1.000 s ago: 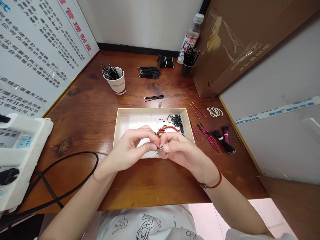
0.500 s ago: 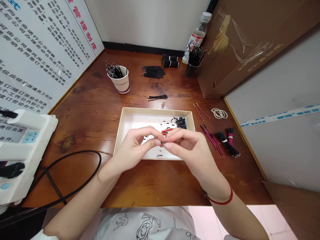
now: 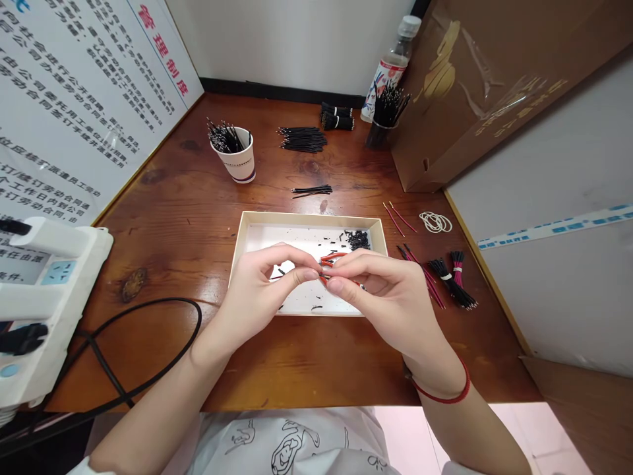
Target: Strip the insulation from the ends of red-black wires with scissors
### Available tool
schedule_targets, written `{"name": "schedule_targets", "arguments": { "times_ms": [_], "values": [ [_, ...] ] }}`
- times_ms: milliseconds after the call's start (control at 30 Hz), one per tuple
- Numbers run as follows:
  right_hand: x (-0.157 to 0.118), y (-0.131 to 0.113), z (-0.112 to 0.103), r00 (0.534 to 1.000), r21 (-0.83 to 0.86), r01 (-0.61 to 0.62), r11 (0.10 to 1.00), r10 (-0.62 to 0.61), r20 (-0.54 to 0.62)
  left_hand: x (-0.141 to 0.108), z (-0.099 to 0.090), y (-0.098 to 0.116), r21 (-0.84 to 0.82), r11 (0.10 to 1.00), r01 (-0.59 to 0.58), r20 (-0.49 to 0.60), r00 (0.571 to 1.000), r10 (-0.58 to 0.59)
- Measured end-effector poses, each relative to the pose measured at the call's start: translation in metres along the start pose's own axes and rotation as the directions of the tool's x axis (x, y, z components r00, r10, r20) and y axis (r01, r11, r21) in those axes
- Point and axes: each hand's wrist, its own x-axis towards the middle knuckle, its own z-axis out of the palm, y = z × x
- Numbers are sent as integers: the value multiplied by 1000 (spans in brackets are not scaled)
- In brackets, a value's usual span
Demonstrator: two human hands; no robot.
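Over the shallow cream box (image 3: 239,254), my left hand (image 3: 262,284) and my right hand (image 3: 383,287) meet with thumbs and forefingers pinched. Between the fingertips is a thin dark wire (image 3: 324,275), mostly hidden; both hands appear to pinch it. A short dark end sticks out behind my left fingers. Red-handled pliers (image 3: 332,256) lie in the box, partly covered by my right hand. Small black scraps (image 3: 358,239) are heaped in the box's far right corner, with others scattered on its white floor.
Behind the box are short black wires (image 3: 311,190), a black wire pile (image 3: 302,139) and a paper cup (image 3: 240,161) of wires. Rightward lie magenta wires (image 3: 420,270), rubber bands (image 3: 435,222) and tied bundles (image 3: 450,280). A power strip (image 3: 59,290) stands left.
My hands have moved slightly apart, the left one leftward and the right one rightward. More of the pliers and of the thin wire between the fingertips now shows.
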Motion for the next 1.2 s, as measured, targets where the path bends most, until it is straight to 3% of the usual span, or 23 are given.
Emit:
{"name": "schedule_targets", "arguments": {
  "times_ms": [133,300,367,467,567,667,800,933,1067,1200],
  "values": [
    [4,9,2,977,275,-204,940,177,119,0,1,-1,-53,998,-30,27,999,31],
    [6,18,7,952,430,-301,852,243,184,0,3,-2,-77,995,-69,6,998,70],
    [4,16,8,964,373,-267,889,237,123,0,3,-4,-14,995,-97,-22,995,97],
    [1,10,7,992,89,-123,988,121,29,0,1,-6,140,968,-210,-19,977,214],
    [-1,4,2,992,-230,101,968,-79,103,1,-2,-6,242,905,-351,66,936,345],
    [-1,3,-2,963,-254,226,940,-175,206,0,-3,-6,165,918,-361,117,931,345],
    [0,10,1,975,66,87,994,-99,199,-2,2,-6,-18,963,-268,72,961,268],
    [1,16,10,979,265,-87,960,34,201,-4,6,-7,-46,969,-242,1,970,243],
    [1,14,14,988,182,-97,979,72,137,-3,6,-8,-8,977,-211,-22,977,211],
    [3,12,7,993,-24,-86,996,88,78,-4,8,-10,125,958,-260,-8,965,263]
  ]
}}
